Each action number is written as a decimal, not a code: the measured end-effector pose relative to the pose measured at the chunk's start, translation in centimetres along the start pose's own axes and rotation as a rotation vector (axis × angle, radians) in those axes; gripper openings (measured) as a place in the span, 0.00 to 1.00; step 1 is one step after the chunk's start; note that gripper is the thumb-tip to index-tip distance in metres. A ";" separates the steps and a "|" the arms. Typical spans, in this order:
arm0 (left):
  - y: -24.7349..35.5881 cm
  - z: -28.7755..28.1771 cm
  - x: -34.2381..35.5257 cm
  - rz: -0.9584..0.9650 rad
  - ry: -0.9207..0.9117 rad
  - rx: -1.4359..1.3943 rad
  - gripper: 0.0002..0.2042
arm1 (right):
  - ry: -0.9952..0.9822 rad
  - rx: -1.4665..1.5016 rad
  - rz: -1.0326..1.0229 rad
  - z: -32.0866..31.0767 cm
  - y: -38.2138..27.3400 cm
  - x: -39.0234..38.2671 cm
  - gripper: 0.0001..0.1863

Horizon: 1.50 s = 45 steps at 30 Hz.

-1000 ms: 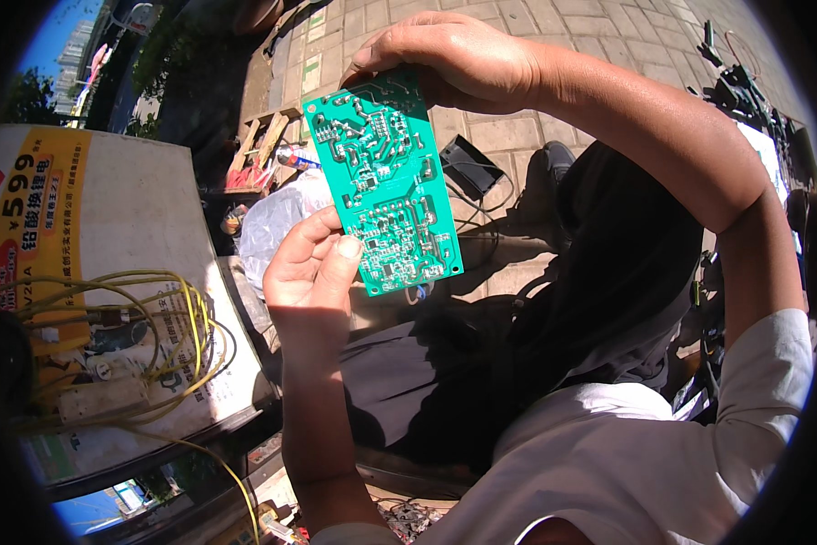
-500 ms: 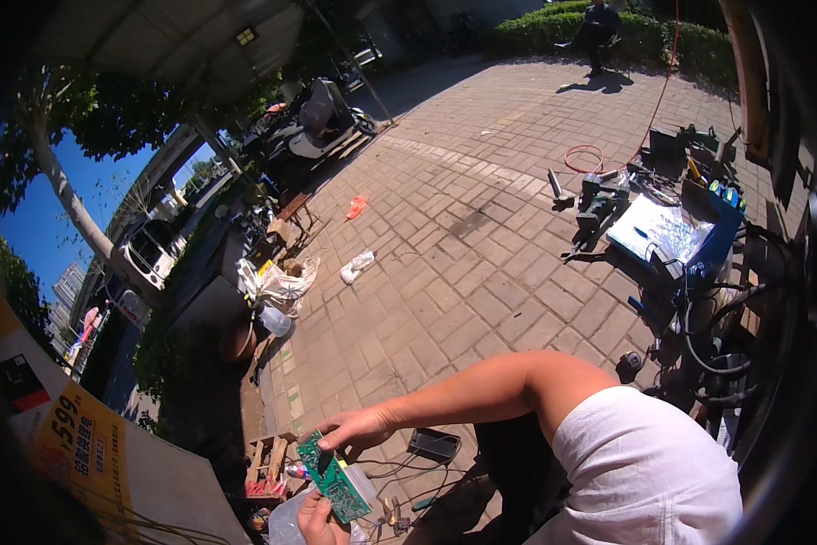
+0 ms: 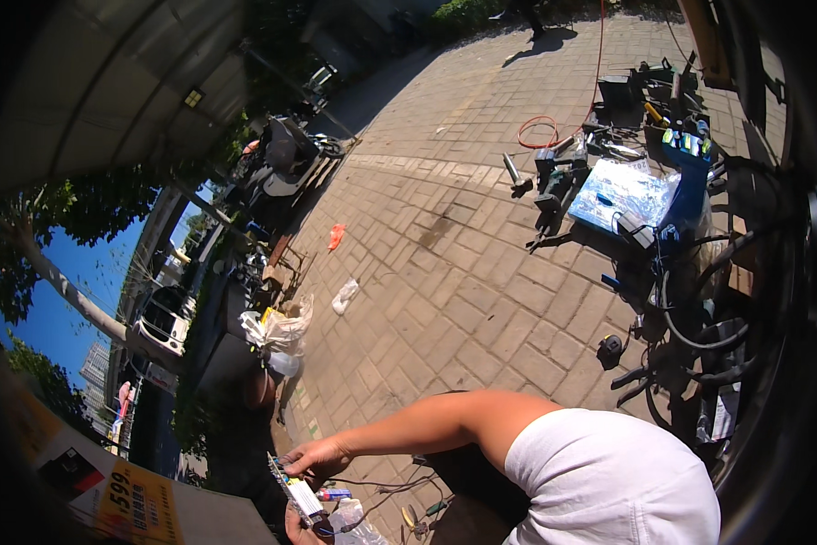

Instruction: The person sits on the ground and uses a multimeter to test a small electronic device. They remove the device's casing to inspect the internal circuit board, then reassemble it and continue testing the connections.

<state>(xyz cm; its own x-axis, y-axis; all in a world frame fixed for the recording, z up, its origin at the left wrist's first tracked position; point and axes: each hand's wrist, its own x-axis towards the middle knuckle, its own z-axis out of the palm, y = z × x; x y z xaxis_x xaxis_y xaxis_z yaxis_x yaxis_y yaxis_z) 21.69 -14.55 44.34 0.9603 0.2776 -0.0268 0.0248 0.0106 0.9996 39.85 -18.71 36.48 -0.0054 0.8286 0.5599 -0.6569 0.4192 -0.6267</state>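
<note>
My right hand [image 3: 315, 457] grips the upper end of a circuit board [image 3: 300, 495], thumb on top, the arm reaching across from the right. At the lower end my left hand [image 3: 301, 529] is closed on the board and partly cut off by the picture's edge. The board is tilted steeply, with a white block and other parts on the visible face. Close beside it lie a small red and blue tube [image 3: 334, 494] and a clear plastic bag [image 3: 358, 524]. Yellow-handled pliers [image 3: 415, 523] and dark cables [image 3: 395, 489] rest on the paving.
A printed signboard [image 3: 199, 513] stands at the lower left. On the right are a blue case [image 3: 595, 213] under shiny plastic, scattered metal tools, thick black cables [image 3: 699, 341] and a red hose [image 3: 539, 133]. White crumpled scrap [image 3: 344, 295] lies mid-paving; a scooter [image 3: 290, 168] is parked beyond.
The board has turned over from its broad green face to a steep, narrow view showing the white block. Both hands still hold it. My whole view has shifted and tilted.
</note>
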 end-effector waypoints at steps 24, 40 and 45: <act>0.8 2.4 -0.1 0.016 0.012 0.039 0.17 | 0.270 -0.201 0.190 -0.3 -4.8 -2.9 0.28; 0.5 1.5 -0.7 -0.002 0.028 0.036 0.18 | 0.442 -0.728 0.200 1.1 -3.6 -4.0 0.29; -0.1 0.8 -0.5 -0.002 0.028 0.019 0.19 | 0.489 -0.729 0.173 0.5 -2.8 -3.7 0.28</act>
<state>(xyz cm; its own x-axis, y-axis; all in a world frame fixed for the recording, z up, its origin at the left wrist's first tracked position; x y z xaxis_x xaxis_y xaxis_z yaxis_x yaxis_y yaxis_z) 21.44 -15.46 44.21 0.9520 0.3048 -0.0286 0.0323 -0.0071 0.9995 41.34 -23.10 36.48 0.3712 0.8979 0.2366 -0.0336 0.2677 -0.9629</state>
